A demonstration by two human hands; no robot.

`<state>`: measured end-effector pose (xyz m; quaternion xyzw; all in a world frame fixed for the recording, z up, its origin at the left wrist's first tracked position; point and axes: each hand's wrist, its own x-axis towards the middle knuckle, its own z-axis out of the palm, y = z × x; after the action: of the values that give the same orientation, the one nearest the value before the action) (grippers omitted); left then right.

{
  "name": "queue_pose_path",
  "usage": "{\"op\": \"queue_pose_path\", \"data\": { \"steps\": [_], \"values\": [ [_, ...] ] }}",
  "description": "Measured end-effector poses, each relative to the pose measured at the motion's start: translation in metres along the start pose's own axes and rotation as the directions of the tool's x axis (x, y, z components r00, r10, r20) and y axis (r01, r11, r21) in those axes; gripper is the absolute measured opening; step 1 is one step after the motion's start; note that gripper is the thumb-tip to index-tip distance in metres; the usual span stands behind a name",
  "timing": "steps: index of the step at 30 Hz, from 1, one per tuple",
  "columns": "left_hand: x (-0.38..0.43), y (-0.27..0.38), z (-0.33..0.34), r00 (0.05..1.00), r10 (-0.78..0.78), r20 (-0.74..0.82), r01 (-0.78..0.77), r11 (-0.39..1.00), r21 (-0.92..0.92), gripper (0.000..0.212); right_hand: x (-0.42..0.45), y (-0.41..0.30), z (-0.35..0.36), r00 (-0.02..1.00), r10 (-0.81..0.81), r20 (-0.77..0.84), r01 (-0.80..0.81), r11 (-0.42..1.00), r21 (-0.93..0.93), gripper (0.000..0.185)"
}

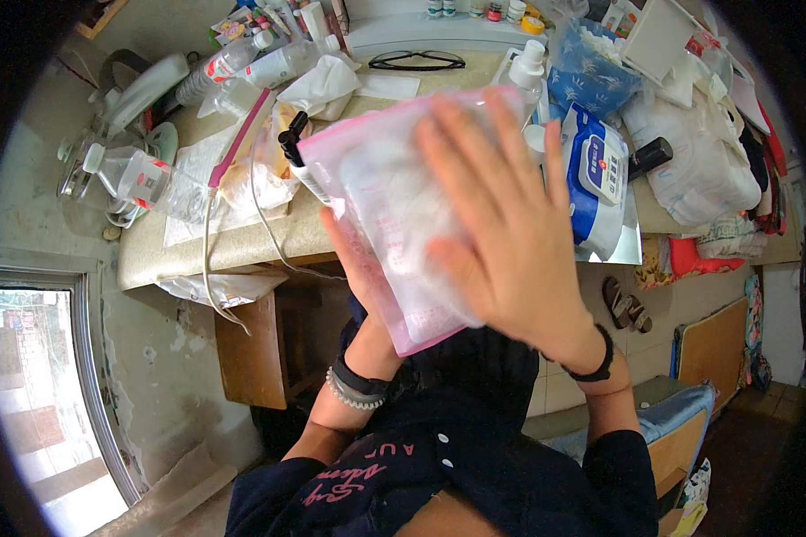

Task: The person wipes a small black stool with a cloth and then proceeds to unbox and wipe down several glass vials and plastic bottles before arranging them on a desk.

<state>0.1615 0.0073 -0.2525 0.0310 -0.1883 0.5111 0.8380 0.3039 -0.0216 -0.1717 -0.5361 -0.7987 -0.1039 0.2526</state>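
Observation:
A translucent plastic pouch with pink edges [383,221] is held up over the front of the desk, with white packets bearing pink print inside. My left hand [359,265] holds it from behind and below; the thumb shows along its left side and the other fingers are hidden. My right hand [504,208] lies flat across the pouch's right part, fingers spread and blurred. Whether its whole palm touches the plastic I cannot tell. Just beyond the pouch's left corner, a black-capped bottle [292,144] is partly covered.
On the desk [316,241] lie eyeglasses [416,60], a clear plastic bottle [131,176], a white cable [207,262] and a blue-and-white wipes pack [594,181]. A white pump bottle [527,70] stands behind the pouch. A chair [678,436] is at lower right.

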Motion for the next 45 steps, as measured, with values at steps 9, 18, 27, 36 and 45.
{"op": "queue_pose_path", "data": {
  "steps": [9, 18, 27, 36, 45],
  "values": [
    [0.013, 0.020, 0.015, 0.750, 0.599, -0.280, -0.199, 0.608, 0.768, 0.094, -0.035, -0.006, 0.040, 0.974, 0.204, -0.102, -0.090, 0.753, 0.652, 0.071],
    [-0.009, 0.011, 0.010, 0.997, -0.024, -0.078, 0.042, 0.968, 0.246, 0.096, -0.043, -0.006, 0.035, 0.936, 0.350, -0.018, -0.219, 0.625, 0.750, 0.069],
    [0.004, 0.018, 0.018, 0.919, 0.346, -0.188, -0.231, 0.860, 0.455, 0.098, -0.064, 0.007, 0.050, 0.716, 0.464, 0.521, -0.400, -0.339, 0.852, 0.026],
    [0.002, 0.008, 0.025, 0.977, 0.186, -0.105, -0.148, 0.944, 0.294, 0.100, -0.066, -0.004, 0.044, 0.806, 0.266, 0.529, -0.489, -0.205, 0.848, 0.028],
    [0.006, 0.011, 0.030, 0.995, -0.093, 0.027, 0.085, 0.977, 0.196, 0.103, -0.071, -0.011, 0.046, 0.840, 0.366, 0.401, -0.388, -0.114, 0.915, 0.039]
  ]
}}
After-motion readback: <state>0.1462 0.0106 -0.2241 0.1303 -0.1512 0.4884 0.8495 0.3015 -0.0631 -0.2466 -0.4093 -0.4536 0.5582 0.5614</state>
